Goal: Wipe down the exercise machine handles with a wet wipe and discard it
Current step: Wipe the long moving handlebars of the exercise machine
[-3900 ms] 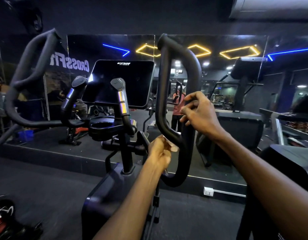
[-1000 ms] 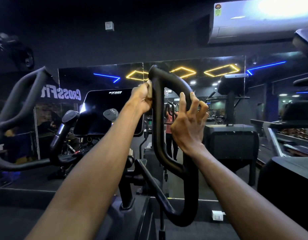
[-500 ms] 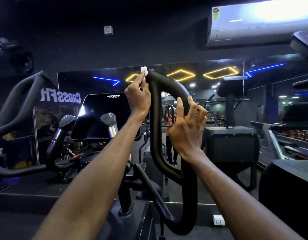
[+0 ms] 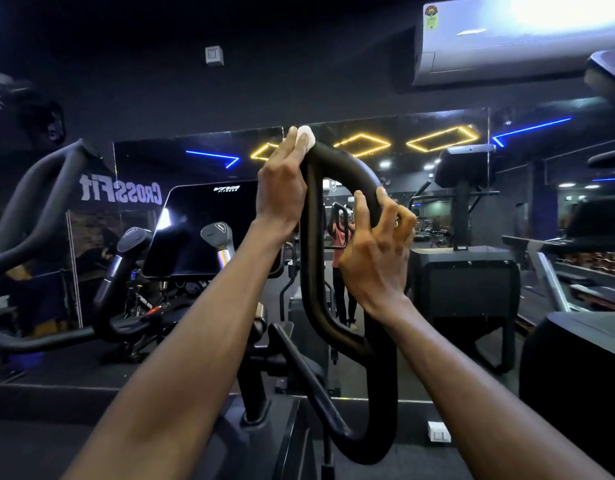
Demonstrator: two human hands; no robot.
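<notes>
A black looped handle [image 4: 344, 168] of the exercise machine rises in front of me. My left hand [image 4: 281, 183] holds a small white wet wipe [image 4: 305, 136] and presses it against the very top of the loop. My right hand [image 4: 375, 258] grips the right-hand bend of the same loop, fingers curled round the tube. The machine's other looped handle [image 4: 39, 199] stands at the far left, untouched.
The dark console screen [image 4: 202, 226] and two short grips with metal bands [image 4: 223, 242] sit left of my arms. A wall mirror [image 4: 437, 147] faces me. Other machines [image 4: 465, 278] stand at right, an air conditioner [image 4: 506, 39] overhead.
My left hand has slid the wipe up the loop's left side to its top. The right hand has stayed gripping the right bend.
</notes>
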